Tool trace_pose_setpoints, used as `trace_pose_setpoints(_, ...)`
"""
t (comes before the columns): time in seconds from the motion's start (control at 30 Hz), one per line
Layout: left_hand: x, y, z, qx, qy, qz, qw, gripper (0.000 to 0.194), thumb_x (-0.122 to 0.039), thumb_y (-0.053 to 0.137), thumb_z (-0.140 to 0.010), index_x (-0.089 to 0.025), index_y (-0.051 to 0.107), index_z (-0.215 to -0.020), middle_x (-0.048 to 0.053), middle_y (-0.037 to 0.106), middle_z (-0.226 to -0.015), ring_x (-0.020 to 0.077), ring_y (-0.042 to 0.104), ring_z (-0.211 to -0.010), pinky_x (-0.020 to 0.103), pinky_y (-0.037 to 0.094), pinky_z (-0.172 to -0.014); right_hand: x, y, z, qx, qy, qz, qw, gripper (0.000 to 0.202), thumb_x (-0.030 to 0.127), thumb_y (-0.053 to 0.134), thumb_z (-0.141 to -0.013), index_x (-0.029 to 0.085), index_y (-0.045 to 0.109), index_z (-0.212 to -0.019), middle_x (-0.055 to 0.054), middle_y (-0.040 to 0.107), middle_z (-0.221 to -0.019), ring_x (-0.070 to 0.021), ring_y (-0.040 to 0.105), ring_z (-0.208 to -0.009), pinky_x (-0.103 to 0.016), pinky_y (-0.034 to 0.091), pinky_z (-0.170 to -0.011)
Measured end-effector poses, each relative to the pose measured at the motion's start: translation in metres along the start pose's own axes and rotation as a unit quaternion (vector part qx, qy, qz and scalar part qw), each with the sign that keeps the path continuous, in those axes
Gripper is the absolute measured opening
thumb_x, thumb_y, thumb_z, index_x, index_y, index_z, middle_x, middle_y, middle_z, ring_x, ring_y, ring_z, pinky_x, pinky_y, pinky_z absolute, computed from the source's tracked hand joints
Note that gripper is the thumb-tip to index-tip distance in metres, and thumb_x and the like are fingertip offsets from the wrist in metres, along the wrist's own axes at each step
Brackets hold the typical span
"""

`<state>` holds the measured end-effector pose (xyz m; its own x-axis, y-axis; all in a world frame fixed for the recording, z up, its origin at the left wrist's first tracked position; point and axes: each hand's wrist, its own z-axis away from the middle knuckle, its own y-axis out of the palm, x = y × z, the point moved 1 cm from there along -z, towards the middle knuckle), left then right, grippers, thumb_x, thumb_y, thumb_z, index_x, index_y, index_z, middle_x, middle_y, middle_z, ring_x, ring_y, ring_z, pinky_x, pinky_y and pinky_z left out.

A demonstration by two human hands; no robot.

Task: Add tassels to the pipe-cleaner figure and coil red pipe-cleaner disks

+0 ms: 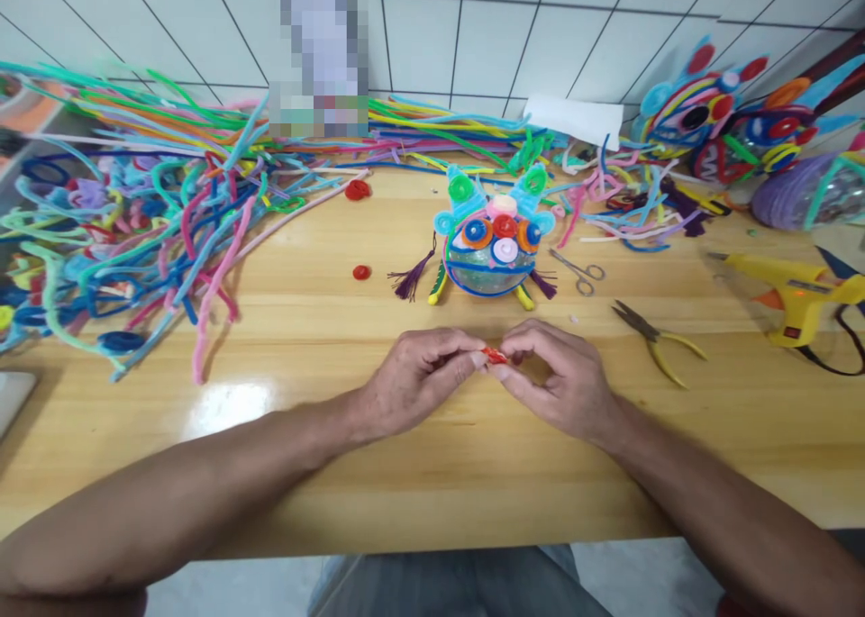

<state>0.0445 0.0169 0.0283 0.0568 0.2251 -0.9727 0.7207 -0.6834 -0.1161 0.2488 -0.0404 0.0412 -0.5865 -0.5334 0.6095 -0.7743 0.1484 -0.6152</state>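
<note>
My left hand (423, 378) and my right hand (568, 378) meet over the front of the table, each in a pinch. Between their fingertips is a small red pipe-cleaner piece (496, 356), partly covered by the fingers. Just beyond them stands a lion-like head (490, 279) of clear plastic trimmed with coloured pipe cleaners, with purple tassels (412, 276) at its sides. Two red pipe-cleaner coils (358, 190) lie to its left, one nearer to me than the other.
Small scissors (582, 273), yellow-handled pliers (652, 333) and a yellow hot glue gun (797, 294) lie on the right. Loose pipe cleaners (203, 230) heap up on the left and along the tiled wall. More decorated heads (703, 117) stand at the back right.
</note>
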Motion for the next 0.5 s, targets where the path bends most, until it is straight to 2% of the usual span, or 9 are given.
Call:
trace_pose_setpoints(0.33, 0.0003, 0.0003, 0.0002, 0.012, -0.051, -0.010, 0.999, 0.026, -0.033, 0.062, -0.104, -0.012, 0.077, -0.105, 0.004, 0.073, -0.082, 0.0092, 0.058, -0.063, 0.021, 0.048, -0.059, 0.0033, 0.0005, -0.0005, -0.017, 0.014, 0.012, 1.000, 0.016, 0.011, 0.068, -0.093, 0.024, 0.065, -0.084, 0.001, 0.070, -0.071, -0.0146, 0.065, -0.062, -0.028, 0.050, -0.059)
trace_pose_setpoints(0.5, -0.0011, -0.0004, -0.0005, 0.009, -0.027, -0.019, 0.999, 0.024, -0.030, 0.061, -0.104, -0.013, 0.078, -0.105, 0.006, 0.076, -0.088, 0.0098, 0.062, -0.067, 0.021, 0.051, -0.064, 0.0031, 0.0007, -0.0004, -0.015, 0.004, 0.020, 1.000, 0.015, 0.011, 0.069, -0.094, 0.023, 0.064, -0.085, 0.000, 0.069, -0.070, -0.0142, 0.065, -0.062, -0.027, 0.050, -0.059)
